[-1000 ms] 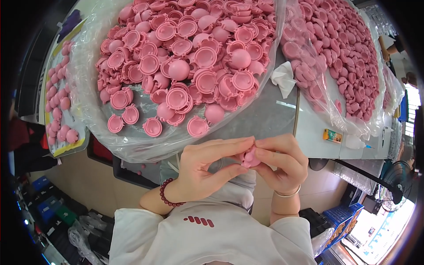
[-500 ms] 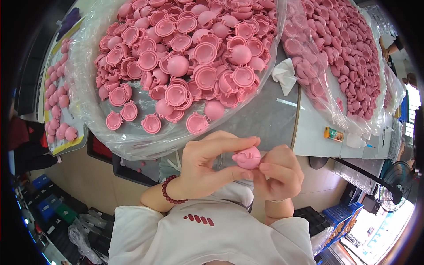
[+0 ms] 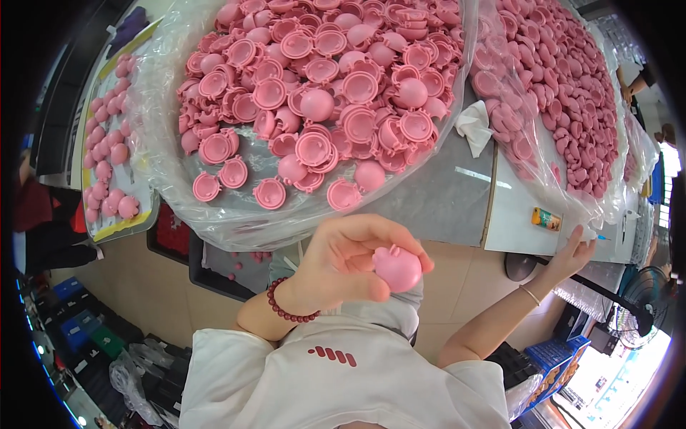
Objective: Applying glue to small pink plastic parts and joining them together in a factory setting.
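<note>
My left hand (image 3: 357,259), with a dark red bead bracelet on the wrist, is closed around a small pink plastic ball (image 3: 398,269). Two little nubs stick up from the ball's top. Far off to the right, my right hand (image 3: 569,256) is stretched out to the front edge of the table. Its fingers are extended, and I see nothing held in them. By its fingertips lies a small whitish item (image 3: 589,233), partly hidden and too small to name. A small green and orange item (image 3: 546,219) lies just left of the fingertips.
A clear plastic bag (image 3: 214,232) spreads under a heap of pink half shells (image 3: 359,87). Another bagged heap of pink parts (image 3: 572,114) lies at right, with a crumpled white tissue (image 3: 474,129) between. Pink balls (image 3: 118,153) sit on a tray at left.
My right hand has let go of the pink ball and moved far right to the table edge. The left hand keeps the ball and has turned it.
</note>
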The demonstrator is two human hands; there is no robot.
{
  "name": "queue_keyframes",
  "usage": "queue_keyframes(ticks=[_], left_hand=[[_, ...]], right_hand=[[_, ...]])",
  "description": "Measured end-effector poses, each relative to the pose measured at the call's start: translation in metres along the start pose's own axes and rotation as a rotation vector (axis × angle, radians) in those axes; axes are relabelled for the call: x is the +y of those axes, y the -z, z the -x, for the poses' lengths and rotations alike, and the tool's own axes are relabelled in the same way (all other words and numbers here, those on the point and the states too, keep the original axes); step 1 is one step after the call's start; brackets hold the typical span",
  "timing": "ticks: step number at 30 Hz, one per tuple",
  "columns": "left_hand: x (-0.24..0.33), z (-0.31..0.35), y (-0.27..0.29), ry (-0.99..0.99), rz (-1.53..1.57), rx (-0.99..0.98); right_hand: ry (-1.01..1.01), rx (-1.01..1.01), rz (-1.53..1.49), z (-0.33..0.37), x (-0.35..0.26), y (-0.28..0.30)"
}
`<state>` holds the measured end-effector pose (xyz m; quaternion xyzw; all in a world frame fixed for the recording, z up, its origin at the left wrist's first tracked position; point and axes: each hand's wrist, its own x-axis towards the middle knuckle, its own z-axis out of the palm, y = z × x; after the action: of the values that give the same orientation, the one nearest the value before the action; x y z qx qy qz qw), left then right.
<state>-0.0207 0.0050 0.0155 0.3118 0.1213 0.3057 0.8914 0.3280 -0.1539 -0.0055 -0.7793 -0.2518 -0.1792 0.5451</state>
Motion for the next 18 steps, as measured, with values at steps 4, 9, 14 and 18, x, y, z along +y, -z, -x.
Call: queue_keyframes(ticks=[4,9,14,18], left_hand=[[-0.002,0.001,-0.001,0.103,0.203,-0.038],[-0.006,0.000,0.003,0.136,0.305,-0.190],[0.004,0.000,0.002,0.151,0.327,-0.132],[0.008,0.004,0.001,0.101,0.245,-0.068]], right_hand=[[-0.023,-0.044,0.175,0.004,-0.020,-0.011],[0.049,0.064,-0.262,0.029,-0.080,-0.021],[0.081,-0.529,-0.573,0.082,-0.127,-0.063],[-0.044,-0.723,-0.584,0.099,-0.141,-0.086]])
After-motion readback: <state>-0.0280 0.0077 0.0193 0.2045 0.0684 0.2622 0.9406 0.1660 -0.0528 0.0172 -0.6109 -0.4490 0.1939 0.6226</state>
